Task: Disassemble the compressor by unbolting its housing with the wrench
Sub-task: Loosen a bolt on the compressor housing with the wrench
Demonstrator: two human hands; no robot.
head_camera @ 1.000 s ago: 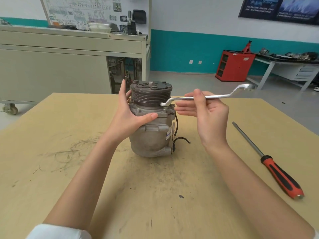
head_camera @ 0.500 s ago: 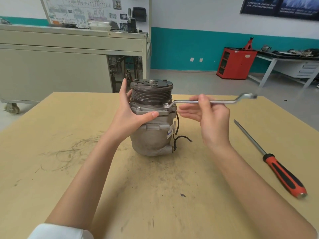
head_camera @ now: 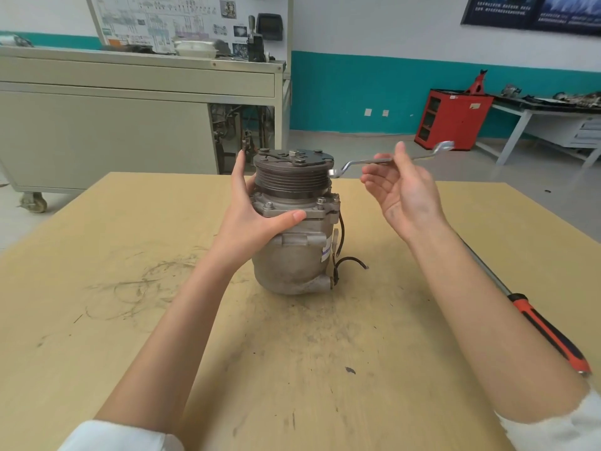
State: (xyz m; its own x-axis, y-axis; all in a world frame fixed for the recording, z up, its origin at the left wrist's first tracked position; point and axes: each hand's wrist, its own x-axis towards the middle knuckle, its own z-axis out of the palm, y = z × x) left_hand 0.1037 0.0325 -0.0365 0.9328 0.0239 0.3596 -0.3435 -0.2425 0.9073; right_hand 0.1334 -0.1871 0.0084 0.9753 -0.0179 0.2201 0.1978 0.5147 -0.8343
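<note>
A grey compressor [head_camera: 294, 252] with a dark ribbed pulley [head_camera: 292, 179] stands upright in the middle of the wooden table [head_camera: 130, 320]. My left hand [head_camera: 250, 219] grips its flange from the left, thumb across the front. Bolt heads [head_camera: 321, 200] stand on the flange rim. My right hand [head_camera: 403, 193] is raised to the right of the pulley and pinches the silver ring wrench [head_camera: 367, 162] by its shaft. The wrench's near ring end hangs level with the pulley's right edge, above the flange bolts and clear of them.
A long screwdriver with a red and black handle [head_camera: 549, 330] lies on the table's right side, partly behind my right forearm. Black wires [head_camera: 349, 263] trail from the compressor's right. Beyond the table stand a beige cabinet [head_camera: 107, 131], a red cabinet [head_camera: 452, 118] and a workbench [head_camera: 553, 109].
My right hand has lifted the wrench off the flange bolt and drawn it up and to the right. My left hand keeps its hold on the compressor.
</note>
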